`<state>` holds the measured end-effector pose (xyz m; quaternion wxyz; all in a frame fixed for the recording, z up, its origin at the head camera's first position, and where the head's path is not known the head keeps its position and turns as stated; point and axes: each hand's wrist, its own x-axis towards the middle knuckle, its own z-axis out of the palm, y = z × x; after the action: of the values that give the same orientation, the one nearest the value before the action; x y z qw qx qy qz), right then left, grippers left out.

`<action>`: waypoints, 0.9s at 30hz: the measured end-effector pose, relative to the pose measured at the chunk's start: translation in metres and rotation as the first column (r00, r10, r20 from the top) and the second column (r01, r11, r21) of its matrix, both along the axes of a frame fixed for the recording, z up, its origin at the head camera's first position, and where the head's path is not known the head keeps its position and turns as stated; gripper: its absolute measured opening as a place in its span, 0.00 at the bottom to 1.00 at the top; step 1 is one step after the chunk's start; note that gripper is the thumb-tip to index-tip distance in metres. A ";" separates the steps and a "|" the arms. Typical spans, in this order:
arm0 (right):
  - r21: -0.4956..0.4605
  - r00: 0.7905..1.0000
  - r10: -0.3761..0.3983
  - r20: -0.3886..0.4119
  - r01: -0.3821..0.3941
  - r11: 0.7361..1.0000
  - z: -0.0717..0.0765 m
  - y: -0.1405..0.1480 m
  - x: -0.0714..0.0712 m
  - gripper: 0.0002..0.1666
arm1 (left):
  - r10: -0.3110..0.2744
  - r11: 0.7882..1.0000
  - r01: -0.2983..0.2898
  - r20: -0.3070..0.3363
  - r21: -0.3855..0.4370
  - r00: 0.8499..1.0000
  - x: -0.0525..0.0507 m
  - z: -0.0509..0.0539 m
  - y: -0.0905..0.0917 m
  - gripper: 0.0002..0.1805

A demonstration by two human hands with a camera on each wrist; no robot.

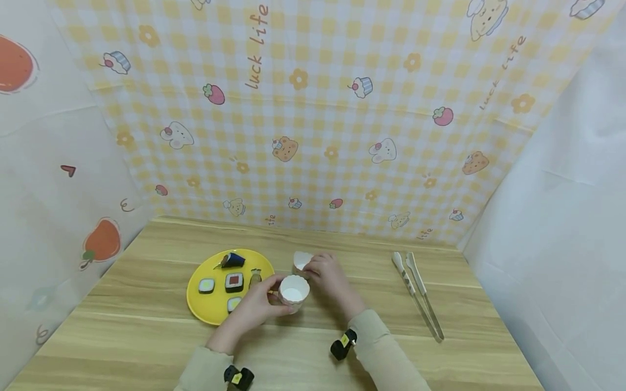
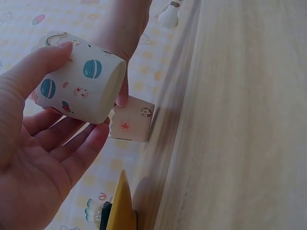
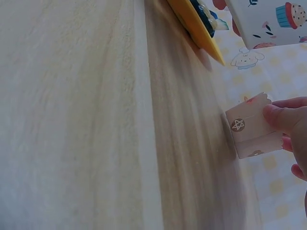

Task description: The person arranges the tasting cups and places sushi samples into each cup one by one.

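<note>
White paper with macarons printed on it makes up the cup in your left hand [image 1: 258, 305], and you have that white cup [image 2: 79, 81] thumb on one side, fingers on the other, its mouth facing up. That side grip probably spreads the pressure round a thin wall, so the shape holds, and it leaves the mouth uncovered so you can see in from above. It seems to hang clear of the table [image 1: 156, 320], with nothing but your grasp to bear it. Your right hand [image 1: 333, 278] has the pink cup [image 3: 250, 128], just beyond the white one; you pinch it near its scalloped rim, the thumb on the outer wall. Its base appears to rest on the table, so a light pinch is likely enough there, the wood taking the weight. The upper edge is also the easiest part to reach with your other hand so close by. To the left, the yellow plate [image 1: 201, 305] holds the sushi [image 1: 234, 282], the pieces spaced apart, perhaps so that each can be taken singly. Your left hand passes over the near right side of the plate in the head view, hiding part of it. The tongs [image 1: 407, 282] lie well off to the right, tips spread towards the cloth [image 1: 313, 179] and joined end towards you, which would suit a right-hand pickup.
</note>
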<state>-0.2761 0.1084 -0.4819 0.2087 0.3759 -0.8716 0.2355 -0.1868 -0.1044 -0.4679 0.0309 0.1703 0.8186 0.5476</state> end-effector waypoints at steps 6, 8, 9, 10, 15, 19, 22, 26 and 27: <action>0.022 1.000 -0.007 0.024 0.007 1.000 -0.004 0.001 -0.002 0.02 | -0.008 1.000 0.008 -0.011 -0.008 1.000 0.000 -0.002 0.000 0.38; 0.033 0.999 -0.013 0.030 0.012 0.999 -0.005 0.001 -0.002 0.03 | -0.009 1.000 0.009 -0.008 -0.009 1.000 0.000 -0.002 0.001 0.38; 0.037 0.999 -0.016 0.033 0.015 0.999 -0.005 0.001 -0.003 0.03 | -0.008 1.000 0.008 -0.007 -0.008 1.000 0.000 -0.002 0.001 0.38; 0.039 0.999 -0.018 0.036 0.017 0.999 -0.006 0.001 -0.002 0.03 | -0.009 1.000 0.009 -0.005 -0.008 1.000 0.000 -0.002 0.001 0.39; 0.041 1.000 -0.020 0.023 0.019 0.999 -0.007 0.000 -0.003 0.03 | -0.013 1.000 0.013 0.000 0.011 1.000 0.000 -0.002 0.001 0.39; 0.027 1.000 -0.009 0.009 0.009 1.000 -0.008 0.000 -0.004 0.03 | -0.015 1.000 0.014 0.006 0.020 1.000 0.001 -0.001 0.000 0.38; 0.017 1.000 -0.004 0.020 0.003 1.000 -0.009 0.000 -0.004 0.04 | 0.000 1.000 -0.001 0.017 0.013 1.000 0.001 -0.001 0.002 0.37; 0.006 1.000 0.006 0.016 -0.006 1.000 -0.009 0.000 -0.005 0.05 | 0.012 1.000 -0.012 0.024 0.010 1.000 0.001 0.001 0.002 0.37; 0.001 1.000 0.011 0.008 -0.011 1.000 -0.008 -0.001 -0.005 0.05 | 0.013 1.000 -0.013 0.021 0.004 1.000 0.001 0.001 0.002 0.37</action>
<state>-0.2811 0.1078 -0.4903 0.2037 0.3799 -0.8704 0.2380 -0.1855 -0.1023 -0.4671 0.0355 0.1595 0.8183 0.5511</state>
